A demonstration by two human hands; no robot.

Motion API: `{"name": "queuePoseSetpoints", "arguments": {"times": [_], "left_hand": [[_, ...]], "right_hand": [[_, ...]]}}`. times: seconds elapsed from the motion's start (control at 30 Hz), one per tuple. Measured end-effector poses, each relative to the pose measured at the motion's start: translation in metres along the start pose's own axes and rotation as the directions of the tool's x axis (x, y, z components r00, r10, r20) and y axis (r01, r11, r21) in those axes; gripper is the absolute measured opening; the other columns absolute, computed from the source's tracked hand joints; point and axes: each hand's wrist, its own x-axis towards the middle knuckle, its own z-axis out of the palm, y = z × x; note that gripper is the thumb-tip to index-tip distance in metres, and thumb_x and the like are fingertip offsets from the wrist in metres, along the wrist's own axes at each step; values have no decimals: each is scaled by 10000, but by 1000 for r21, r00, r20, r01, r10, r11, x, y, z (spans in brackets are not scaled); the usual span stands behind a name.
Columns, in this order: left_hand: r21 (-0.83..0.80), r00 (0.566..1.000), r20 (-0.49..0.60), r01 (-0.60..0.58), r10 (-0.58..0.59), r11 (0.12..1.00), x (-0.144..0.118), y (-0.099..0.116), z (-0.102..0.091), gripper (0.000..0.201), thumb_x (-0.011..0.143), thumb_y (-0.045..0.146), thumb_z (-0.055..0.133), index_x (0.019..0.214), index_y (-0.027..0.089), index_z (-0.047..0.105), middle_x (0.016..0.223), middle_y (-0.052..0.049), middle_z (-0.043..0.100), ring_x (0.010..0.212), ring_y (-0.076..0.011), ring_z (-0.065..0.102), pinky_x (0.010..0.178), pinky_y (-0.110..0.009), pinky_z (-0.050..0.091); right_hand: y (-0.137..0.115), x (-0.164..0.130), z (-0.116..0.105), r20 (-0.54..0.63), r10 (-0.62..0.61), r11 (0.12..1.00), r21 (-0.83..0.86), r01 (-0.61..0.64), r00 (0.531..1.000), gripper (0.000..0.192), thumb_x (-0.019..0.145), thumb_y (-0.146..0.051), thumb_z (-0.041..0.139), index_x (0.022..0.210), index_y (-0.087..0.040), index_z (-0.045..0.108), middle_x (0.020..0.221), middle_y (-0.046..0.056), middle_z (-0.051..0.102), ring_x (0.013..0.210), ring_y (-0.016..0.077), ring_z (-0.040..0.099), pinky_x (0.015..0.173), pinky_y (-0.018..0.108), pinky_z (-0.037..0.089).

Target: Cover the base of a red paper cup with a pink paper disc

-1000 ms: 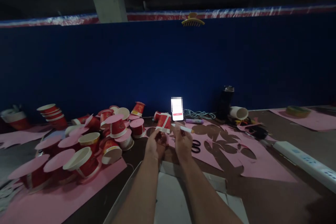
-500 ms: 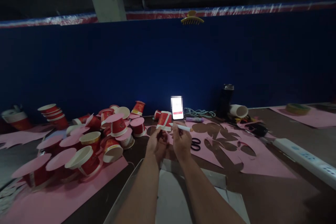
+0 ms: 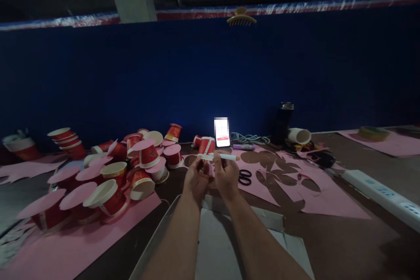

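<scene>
In the head view, a red paper cup [image 3: 206,144] with a white stripe and pale rim is gripped by my left hand [image 3: 196,180], its fingers closed around the rim end. My right hand [image 3: 227,177] pinches a white marker-like pen [image 3: 228,157] with an orange tail end. The pen lies almost level, its tip close to the cup's rim; whether it touches I cannot tell. Just behind the cup stands a lit phone [image 3: 222,133]. Black-handled scissors [image 3: 244,177] rest to the right of my right hand.
Several red cups with pink paper discs [image 3: 144,151] crowd the left side. Cut pink paper [image 3: 328,199] spreads rightward, near a power strip [image 3: 380,190], a dark flask [image 3: 285,122] and a purple marker [image 3: 243,147]. An open cardboard box [image 3: 213,240] lies beneath my forearms.
The pen has turned from a slant to nearly level, and its tip has shifted slightly left toward the cup's rim. My left hand keeps its hold on the cup.
</scene>
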Motion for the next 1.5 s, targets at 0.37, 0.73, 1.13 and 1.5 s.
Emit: {"name": "queuePoseSetpoints", "arguments": {"times": [0.37, 0.73, 1.13, 1.5], "left_hand": [[150, 985, 122, -139, 122, 979, 6, -12, -6, 81, 761, 60, 580, 713, 112, 620, 640, -32, 638, 582, -95, 607, 654, -207, 525], [460, 951, 213, -301, 225, 836, 6, -19, -9, 165, 616, 260, 712, 637, 129, 614, 546, 27, 573, 500, -72, 495, 482, -184, 337], [621, 947, 208, -320, 244, 716, 9, -18, -14, 143, 691, 256, 668, 595, 157, 631, 491, 26, 536, 474, -91, 451, 470, -196, 317], [393, 958, 215, -261, 188, 882, 6, -21, -7, 123, 660, 202, 697, 668, 114, 611, 520, 27, 543, 440, -63, 456, 442, -182, 320]], "right_hand": [[-1, -1, 0, -8, -84, 996, -24, 83, 996, 286, 888, -404, 494, 910, -186, 676, 888, 65, 702, 861, 187, 637, 802, 302, 472], [-4, 3, -4, -27, -93, 995, -44, 91, 995, 315, 898, -401, 465, 929, -191, 697, 872, 58, 709, 867, 186, 638, 819, 305, 475], [-1, 4, -4, -43, -81, 995, -61, 78, 996, 322, 900, -406, 465, 946, -187, 697, 892, 67, 708, 884, 188, 637, 844, 321, 477], [-2, 5, -6, -39, -56, 996, -76, 53, 998, 318, 884, -427, 490, 907, -184, 694, 885, 67, 710, 828, 184, 635, 804, 309, 470]]}}
